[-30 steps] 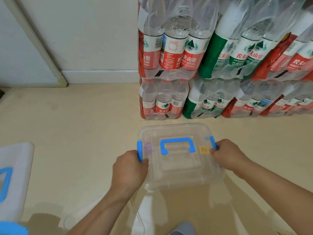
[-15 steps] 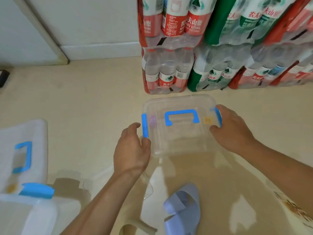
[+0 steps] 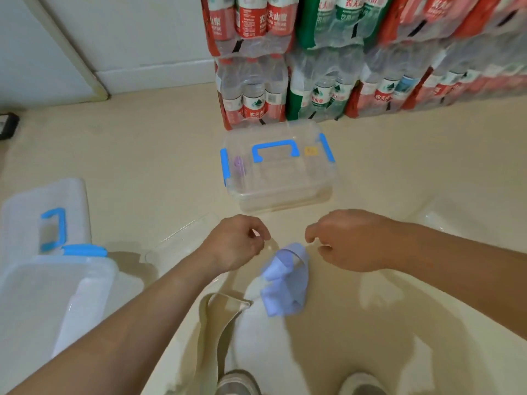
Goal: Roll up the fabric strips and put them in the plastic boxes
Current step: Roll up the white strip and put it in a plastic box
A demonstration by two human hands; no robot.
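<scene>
Left hand [image 3: 236, 244], right hand [image 3: 352, 243] near strip [image 3: 285, 283]

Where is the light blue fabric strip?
Head view, centre: the light blue fabric strip lies crumpled on the floor, just below the left hand and right hand, right of the beige fabric strip.

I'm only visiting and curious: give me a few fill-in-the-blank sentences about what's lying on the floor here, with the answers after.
1. The closed clear box has a handle coloured ___.
2. Behind it, the stacked packs hold bottles of ___.
3. The light blue fabric strip lies crumpled on the ___, close to the left hand and the right hand.

Missing words: blue; water; floor.
</scene>
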